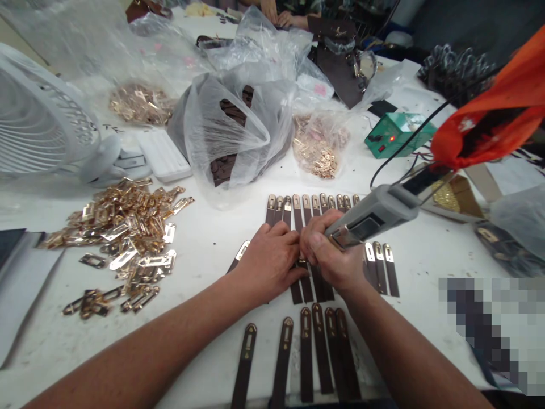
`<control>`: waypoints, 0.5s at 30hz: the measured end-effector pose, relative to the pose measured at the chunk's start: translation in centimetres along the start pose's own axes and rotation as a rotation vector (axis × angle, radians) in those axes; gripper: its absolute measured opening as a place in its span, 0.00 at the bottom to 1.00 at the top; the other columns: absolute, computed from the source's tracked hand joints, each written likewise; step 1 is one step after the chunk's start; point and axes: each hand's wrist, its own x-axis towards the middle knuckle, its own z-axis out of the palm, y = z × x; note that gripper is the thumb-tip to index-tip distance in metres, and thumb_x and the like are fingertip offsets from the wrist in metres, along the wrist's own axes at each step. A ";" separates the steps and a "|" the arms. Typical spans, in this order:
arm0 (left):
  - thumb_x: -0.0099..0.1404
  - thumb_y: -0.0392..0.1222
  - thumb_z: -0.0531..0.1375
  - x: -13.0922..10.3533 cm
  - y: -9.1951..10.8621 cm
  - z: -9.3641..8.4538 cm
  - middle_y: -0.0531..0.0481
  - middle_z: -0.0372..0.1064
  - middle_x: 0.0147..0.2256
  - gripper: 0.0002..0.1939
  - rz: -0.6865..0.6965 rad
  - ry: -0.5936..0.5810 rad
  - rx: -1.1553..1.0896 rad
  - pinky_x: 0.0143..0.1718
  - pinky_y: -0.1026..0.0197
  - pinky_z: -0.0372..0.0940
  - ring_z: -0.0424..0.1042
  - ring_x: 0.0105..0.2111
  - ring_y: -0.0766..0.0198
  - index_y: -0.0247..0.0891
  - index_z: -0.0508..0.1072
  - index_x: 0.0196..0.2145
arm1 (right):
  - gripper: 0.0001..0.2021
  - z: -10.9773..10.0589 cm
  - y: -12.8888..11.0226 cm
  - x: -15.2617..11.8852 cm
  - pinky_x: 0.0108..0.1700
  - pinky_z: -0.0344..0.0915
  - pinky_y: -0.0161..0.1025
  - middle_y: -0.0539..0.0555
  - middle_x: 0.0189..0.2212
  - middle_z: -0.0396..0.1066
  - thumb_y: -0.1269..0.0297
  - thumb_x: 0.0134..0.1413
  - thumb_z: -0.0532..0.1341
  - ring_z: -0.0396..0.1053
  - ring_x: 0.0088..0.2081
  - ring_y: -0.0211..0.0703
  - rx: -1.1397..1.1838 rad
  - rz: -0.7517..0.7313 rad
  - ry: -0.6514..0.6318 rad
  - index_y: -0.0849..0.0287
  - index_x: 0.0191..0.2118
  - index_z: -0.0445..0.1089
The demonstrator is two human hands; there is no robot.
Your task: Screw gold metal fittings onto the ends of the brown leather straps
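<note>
My right hand is wrapped round a grey electric screwdriver, whose body tilts up to the right; its tip is hidden behind my fingers. Close against it, my left hand is closed, thumb and fingers pinching a dark brown strap with a gold metal plate at its end. Other straps lie in rows around both hands: a back row with gold plates, a few right of my right hand, and several nearer to me with plates fitted on their ends.
Loose gold plates form a heap at the left, beside a white fan. Behind the straps stand a plastic bag of dark pieces and a bag of gold parts. A green power box and orange cloth are right. A co-worker's hands show far back.
</note>
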 end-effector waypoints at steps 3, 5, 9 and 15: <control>0.69 0.57 0.69 0.0 0.1 -0.2 0.50 0.76 0.43 0.17 0.011 -0.017 0.045 0.40 0.47 0.56 0.67 0.46 0.49 0.41 0.79 0.43 | 0.16 -0.1 0.0 0.1 0.26 0.64 0.38 0.47 0.23 0.66 0.53 0.61 0.72 0.64 0.23 0.37 0.056 0.028 0.007 0.56 0.32 0.69; 0.69 0.58 0.69 -0.1 0.1 -0.3 0.50 0.76 0.45 0.17 0.017 -0.015 0.063 0.40 0.46 0.57 0.67 0.46 0.49 0.41 0.80 0.42 | 0.16 -0.2 -0.4 0.2 0.25 0.62 0.37 0.47 0.23 0.67 0.53 0.61 0.73 0.65 0.23 0.37 0.118 0.019 -0.001 0.57 0.34 0.70; 0.71 0.56 0.67 -0.3 -0.1 -0.1 0.48 0.77 0.47 0.17 0.048 -0.019 0.026 0.46 0.47 0.62 0.68 0.48 0.51 0.39 0.81 0.45 | 0.14 -1.2 -3.2 -0.4 0.28 0.65 0.37 0.46 0.25 0.67 0.53 0.62 0.73 0.66 0.23 0.36 0.279 -0.041 0.099 0.56 0.39 0.72; 0.74 0.51 0.65 -0.1 0.3 -0.2 0.42 0.76 0.53 0.18 0.076 0.004 0.000 0.53 0.46 0.68 0.68 0.50 0.50 0.34 0.80 0.52 | 0.18 -5.6 -6.5 -3.7 0.28 0.68 0.37 0.46 0.24 0.64 0.51 0.60 0.74 0.64 0.21 0.35 0.256 0.020 0.313 0.58 0.34 0.71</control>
